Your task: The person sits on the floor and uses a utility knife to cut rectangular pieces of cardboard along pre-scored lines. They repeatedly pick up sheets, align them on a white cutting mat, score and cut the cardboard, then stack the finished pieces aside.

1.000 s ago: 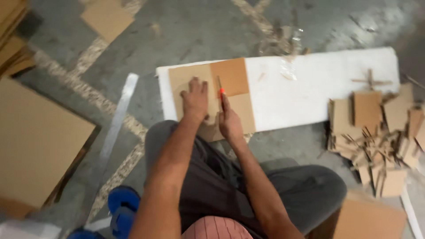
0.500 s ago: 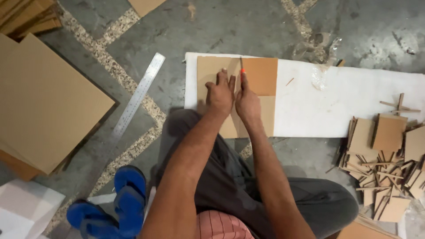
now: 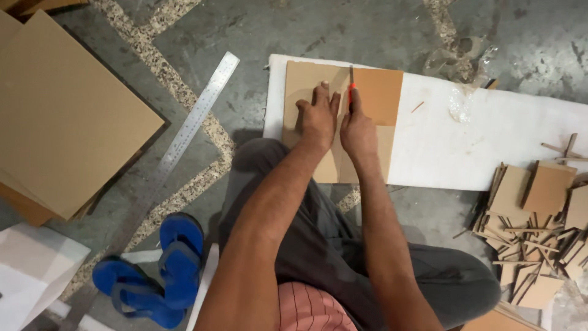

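Right hand [image 3: 358,130] grips red knife [image 3: 351,92]; left hand [image 3: 317,116] flat, pressing cardboard sheet [image 3: 380,98].

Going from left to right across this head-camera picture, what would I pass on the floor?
Big brown cardboard sheets → blue sandals → steel ruler → left hand pressing the cardboard piece → right hand with a red-handled knife → white board → heap of cardboard offcuts.

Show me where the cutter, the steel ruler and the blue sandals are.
cutter [image 3: 351,86], head view, on its blade.
steel ruler [image 3: 196,116], head view, mid-length.
blue sandals [image 3: 177,257], head view, on the upper sandal's strap.
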